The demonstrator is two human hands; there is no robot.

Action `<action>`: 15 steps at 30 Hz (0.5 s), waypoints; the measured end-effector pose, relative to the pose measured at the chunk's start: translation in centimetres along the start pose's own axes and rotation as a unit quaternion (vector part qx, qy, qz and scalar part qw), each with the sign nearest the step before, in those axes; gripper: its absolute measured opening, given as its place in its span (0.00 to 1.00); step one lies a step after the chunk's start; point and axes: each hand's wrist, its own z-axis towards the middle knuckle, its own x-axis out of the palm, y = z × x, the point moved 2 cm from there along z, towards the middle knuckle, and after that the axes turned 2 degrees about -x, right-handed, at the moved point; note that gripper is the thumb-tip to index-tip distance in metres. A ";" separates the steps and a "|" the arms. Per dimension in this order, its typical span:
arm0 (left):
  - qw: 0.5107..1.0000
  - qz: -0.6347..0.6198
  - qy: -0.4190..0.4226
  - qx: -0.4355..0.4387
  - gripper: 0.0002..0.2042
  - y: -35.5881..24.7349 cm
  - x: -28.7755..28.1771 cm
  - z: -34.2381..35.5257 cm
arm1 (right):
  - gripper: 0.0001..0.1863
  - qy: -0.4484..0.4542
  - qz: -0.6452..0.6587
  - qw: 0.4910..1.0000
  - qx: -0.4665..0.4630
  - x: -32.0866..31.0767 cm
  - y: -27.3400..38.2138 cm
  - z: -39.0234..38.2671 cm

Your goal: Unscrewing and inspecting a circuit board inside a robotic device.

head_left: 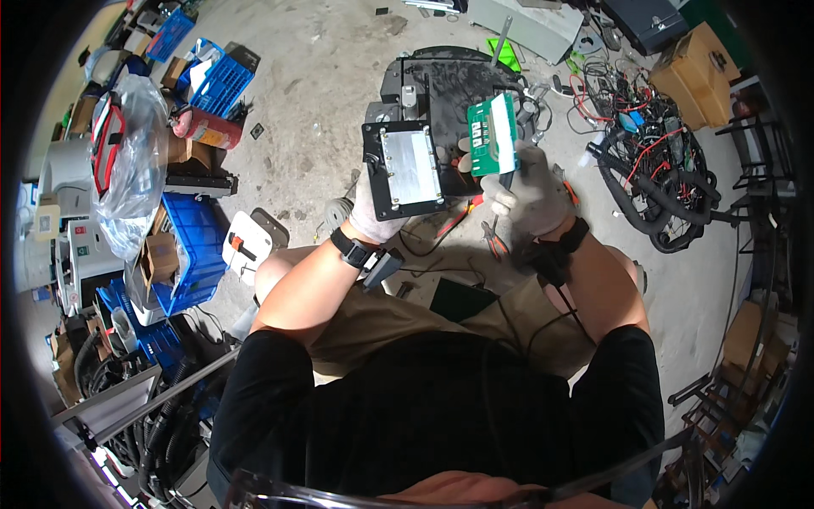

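Note:
My left hand [370,210], in a pale glove, is closed on a black rectangular housing [373,174] with a silver metal plate [411,166] facing up. To its right, a green circuit board [482,144] with a white strip along one side stands tilted in my gloved right hand [532,193]. The two pieces are apart. Behind them on the floor lies a large dark rounded machine base [454,78], partly hidden by what I hold. Pliers [493,242] and a red-handled tool [459,217] lie below the board, between my wrists.
A tangled heap of cables and black hoses [649,161] lies at the right, near a cardboard box [694,75]. Blue crates [197,276], a plastic-wrapped bundle [134,161] and a red cylinder [208,129] stand at the left. A grey metal box [526,25] sits at the back.

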 end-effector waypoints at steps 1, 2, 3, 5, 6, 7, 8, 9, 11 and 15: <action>1.000 -0.001 0.002 0.000 0.24 0.0 0.8 0.1 | 0.32 -0.001 -0.003 1.000 0.000 0.2 0.2 -0.1; 1.000 -0.010 0.020 -0.014 0.24 0.0 1.6 0.2 | 0.32 -0.012 -0.005 1.000 -0.008 0.6 0.6 -0.3; 0.999 -0.017 0.035 -0.026 0.24 0.0 2.0 0.1 | 0.33 -0.020 -0.006 1.000 -0.015 0.9 0.8 -0.4; 1.000 0.000 0.024 -0.012 0.23 0.0 1.2 -0.2 | 0.33 0.004 0.010 1.000 -0.012 0.6 0.5 -0.3; 0.999 -0.031 0.033 -0.011 0.24 -0.1 0.8 -0.1 | 0.33 0.025 0.031 0.999 -0.015 1.0 0.5 -0.4; 0.997 -0.063 0.042 -0.010 0.25 -0.3 0.5 -0.1 | 0.33 0.047 0.052 0.997 -0.017 1.4 0.5 -0.5; 0.997 -0.063 0.045 -0.007 0.25 -0.4 0.3 -0.1 | 0.33 -0.018 -0.006 0.999 -0.037 1.5 0.2 -0.7; 0.999 -0.035 0.034 -0.003 0.25 -0.3 0.7 -0.1 | 0.33 -0.019 -0.009 0.999 -0.037 1.3 0.2 -0.8; 1.000 -0.008 0.025 0.001 0.26 -0.3 0.7 0.1 | 0.35 -0.008 -0.118 0.990 -0.072 1.0 0.2 -0.9; 1.000 0.001 0.027 -0.003 0.28 -0.4 0.5 -0.3 | 0.37 0.041 0.018 0.997 0.068 0.7 -0.7 -0.6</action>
